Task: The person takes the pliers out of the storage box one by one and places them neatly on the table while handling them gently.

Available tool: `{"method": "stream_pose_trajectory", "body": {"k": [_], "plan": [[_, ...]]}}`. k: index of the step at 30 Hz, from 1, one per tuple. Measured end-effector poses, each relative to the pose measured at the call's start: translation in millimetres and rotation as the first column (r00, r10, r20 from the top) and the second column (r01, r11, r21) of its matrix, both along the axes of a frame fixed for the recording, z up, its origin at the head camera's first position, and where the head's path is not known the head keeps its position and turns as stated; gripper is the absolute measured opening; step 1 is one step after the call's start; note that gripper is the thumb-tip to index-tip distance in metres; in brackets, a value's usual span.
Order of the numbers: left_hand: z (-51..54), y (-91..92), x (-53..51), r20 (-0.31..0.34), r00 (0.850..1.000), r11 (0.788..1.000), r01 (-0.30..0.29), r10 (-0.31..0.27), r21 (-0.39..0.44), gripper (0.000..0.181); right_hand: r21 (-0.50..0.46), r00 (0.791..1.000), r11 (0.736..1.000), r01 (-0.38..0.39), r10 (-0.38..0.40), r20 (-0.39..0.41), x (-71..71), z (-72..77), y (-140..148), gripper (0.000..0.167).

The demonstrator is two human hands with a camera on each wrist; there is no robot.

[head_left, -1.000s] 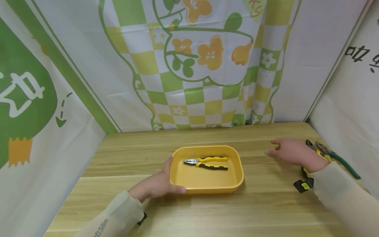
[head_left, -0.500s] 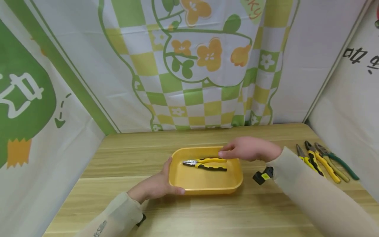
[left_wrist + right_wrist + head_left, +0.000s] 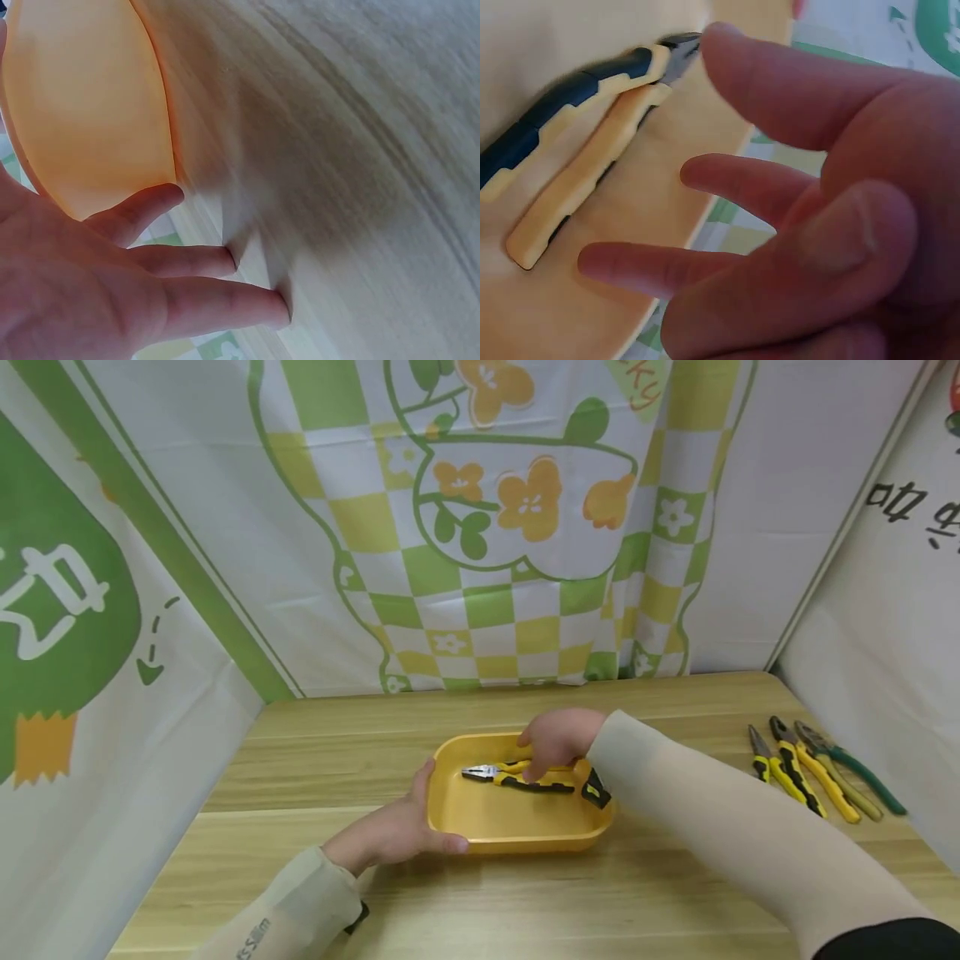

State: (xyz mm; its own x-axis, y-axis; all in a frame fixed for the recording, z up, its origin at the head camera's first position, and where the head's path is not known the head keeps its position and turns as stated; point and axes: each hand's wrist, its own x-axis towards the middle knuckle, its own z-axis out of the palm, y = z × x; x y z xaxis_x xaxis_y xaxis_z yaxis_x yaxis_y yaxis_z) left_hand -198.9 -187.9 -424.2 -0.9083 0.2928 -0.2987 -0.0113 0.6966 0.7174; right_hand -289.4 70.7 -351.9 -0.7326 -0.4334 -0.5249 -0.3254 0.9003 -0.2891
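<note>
A yellow plastic tray (image 3: 517, 842) sits mid-table in the head view. In it lie combination pliers (image 3: 545, 787) with black-and-yellow handles, jaws towards the left. My left hand (image 3: 397, 828) braces the tray's left end, thumb at the front side; in the left wrist view its fingers are straight and spread, one touching the outer wall. My right hand (image 3: 558, 742) hovers over the pliers, covering part of their handles in the head view. Its fingers are apart around nothing in the right wrist view, and the pliers (image 3: 562, 101) lie beyond the fingertips.
Several pliers lie side by side at the table's right, among them needle-nose pliers (image 3: 761, 750) and a green-handled pair (image 3: 870, 781). A patterned curtain (image 3: 517, 602) hangs behind the wooden table (image 3: 322, 760), and white cloth walls stand at both sides.
My right hand has moved left from near the pliers on the right to above the tray, reaching down into it. The left hand, tray and pliers inside look unmoved.
</note>
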Motion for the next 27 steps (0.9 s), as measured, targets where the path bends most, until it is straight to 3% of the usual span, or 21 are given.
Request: {"method": "stream_pose_trajectory", "body": {"k": [3, 6, 9, 12, 18, 24, 27], "plan": [[-0.5, 0.7, 0.0, 0.012, 1.0, 1.0, -0.004, 0.004, 0.012, 0.144, 0.074, 0.998, 0.997, -0.034, 0.037, -0.047, -0.6, -6.8, -8.6, 0.065], [0.1, 1.5, 0.2, 0.016, 1.0, 1.0, -0.011, 0.011, 0.01, 0.144, 0.152, 0.991, 0.986, -0.066, 0.082, -0.101, 0.5, -12.6, -15.9, 0.047], [0.8, 2.2, 0.3, 0.018, 1.0, 1.0, -0.016, 0.016, -0.001, 0.144, 0.253, 0.974, 0.96, -0.117, 0.161, -0.16, 0.7, -18.8, -21.1, 0.027], [0.8, 2.5, 0.2, 0.016, 1.0, 1.0, -0.018, 0.018, 0.0, 0.145, 0.339, 0.948, 0.926, -0.168, 0.246, -0.2, 0.3, -24.1, -24.3, 0.024], [-0.3, 2.0, 0.0, -0.003, 1.0, 1.0, -0.004, 0.004, -0.009, 0.143, 0.39, 0.92, 0.901, -0.191, 0.303, -0.248, 2.6, -30.2, -26.3, 0.033], [-1.0, 2.1, -0.7, -0.003, 1.0, 1.0, 0.008, -0.008, -0.029, 0.143, 0.381, 0.913, 0.896, -0.226, 0.332, -0.237, 11.2, -32.2, -28.8, 0.071], [-1.2, 2.0, -0.6, -0.011, 1.0, 0.999, 0.009, -0.009, -0.038, 0.143, 0.337, 0.921, 0.906, -0.256, 0.335, -0.199, 13.9, -32.0, -30.7, 0.067]]}}
